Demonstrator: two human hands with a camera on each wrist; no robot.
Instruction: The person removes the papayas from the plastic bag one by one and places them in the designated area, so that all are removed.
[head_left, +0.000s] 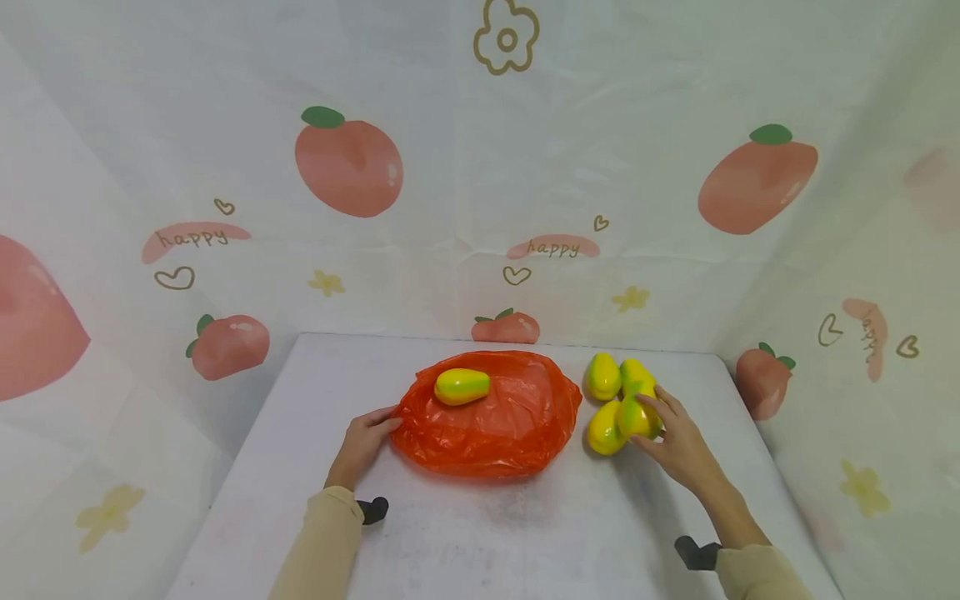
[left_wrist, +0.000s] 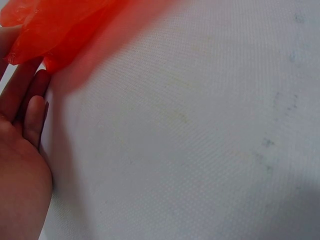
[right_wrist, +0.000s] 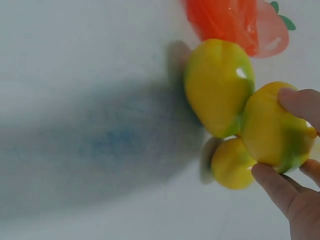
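A red plastic bag (head_left: pixel 517 417) lies spread on the table, with one yellow-green papaya (head_left: pixel 462 387) on it near its upper left. At the bag's left edge my left hand (head_left: pixel 363 446) pinches the thin plastic; the left wrist view shows the bag's edge (left_wrist: pixel 60 30) at the fingers. Right of the bag, several papayas lie close together. My right hand (head_left: pixel 682 446) grips the nearest right one, a glossy papaya (right_wrist: pixel 275 125), between thumb and fingers. Beside it rest another papaya (right_wrist: pixel 217 87) and a partly hidden papaya (right_wrist: pixel 232 165). Whether the gripped papaya is lifted, I cannot tell.
The white table (head_left: pixel 450 542) ends at a fruit-printed curtain (head_left: pixel 450 167) behind and on both sides. A further papaya (head_left: pixel 603 377) lies at the back of the group, near the bag's right edge. Dark wrist-camera mounts (head_left: pixel 696 553) sit at both wrists.
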